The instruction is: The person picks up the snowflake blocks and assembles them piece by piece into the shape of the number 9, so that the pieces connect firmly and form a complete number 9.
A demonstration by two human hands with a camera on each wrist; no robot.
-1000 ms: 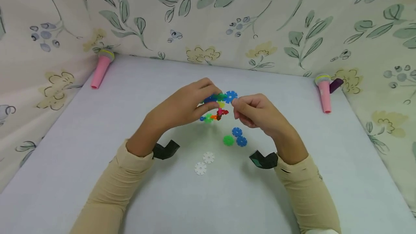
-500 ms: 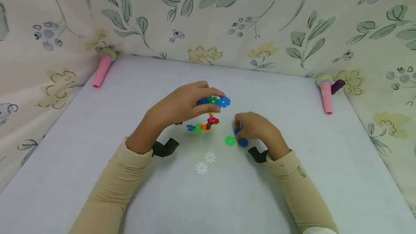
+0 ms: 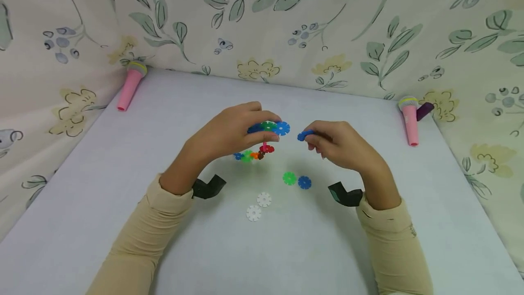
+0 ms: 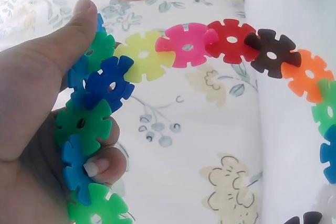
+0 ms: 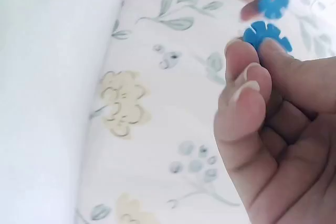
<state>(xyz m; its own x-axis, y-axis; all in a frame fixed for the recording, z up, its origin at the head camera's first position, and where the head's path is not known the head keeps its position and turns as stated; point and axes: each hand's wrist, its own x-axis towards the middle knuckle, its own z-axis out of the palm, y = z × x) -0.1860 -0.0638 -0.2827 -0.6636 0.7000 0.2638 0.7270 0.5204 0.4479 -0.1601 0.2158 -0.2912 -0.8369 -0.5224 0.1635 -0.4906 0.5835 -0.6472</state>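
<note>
My left hand (image 3: pixel 229 133) grips a chain of interlocking plastic snowflake discs (image 4: pixel 189 45) above the table. In the left wrist view the chain curves from the blue and green discs in my fingers through yellow, pink, red, dark brown and orange ones. A blue disc (image 3: pixel 281 128) at the chain's end sticks out past my left fingertips. My right hand (image 3: pixel 341 144) pinches a loose blue disc (image 5: pixel 262 34) between thumb and index finger. It is a short gap to the right of the chain's end.
On the white table (image 3: pixel 204 258) lie a green disc (image 3: pixel 289 178), a blue disc (image 3: pixel 304 182) and two white discs (image 3: pixel 264 199). Pink toy microphones stand at the far left (image 3: pixel 130 88) and far right (image 3: pixel 410 122), the latter beside a dark purple object (image 3: pixel 425 110). Floral cloth (image 3: pixel 262 26) hangs behind.
My right hand went down to the blue discs on the table, picked one up and rose with it toward the chain. My left hand has shifted slightly left, still holding the chain.
</note>
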